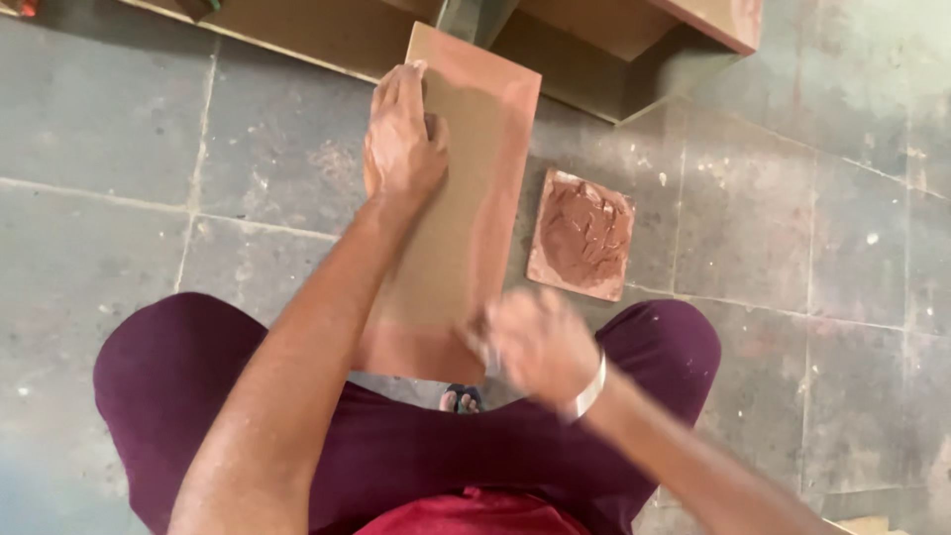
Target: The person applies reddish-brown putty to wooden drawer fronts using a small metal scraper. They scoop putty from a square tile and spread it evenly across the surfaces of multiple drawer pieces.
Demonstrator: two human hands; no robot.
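A person squats over a grey stone floor point(773, 198), knees in maroon trousers point(396, 446) spread to either side, and works on a long brown board point(466, 198) that lies on the floor between the legs, running from just in front of the person toward the far edge of the view.

The left hand point(401, 139) lies on the far left part of the board. Its fingers are held together and curl over the board's left long edge, the palm pressing down on the face; it grips nothing else. The board's middle is a dull tan, while its right long edge and its near end are coated reddish-brown.

The right hand point(535, 342) is at the board's near right corner, blurred by motion. Its fingers look bent inward and smeared with pale and reddish paste, but whether they pinch anything cannot be told. A light bangle point(591, 388) sits on that wrist.

Just right of the board, close to it but apart, a small square tile point(581, 236) lies flat on the floor, heaped with a thick reddish-brown paste point(584, 228) that shows scoop marks.

A toe in a dark sandal point(462, 398) shows below the board's near end. At the far edge of the floor stand brown panels point(594, 59) of a box-like piece, the board's far end reaching close to them. A red shirt point(466, 515) shows at the bottom edge.
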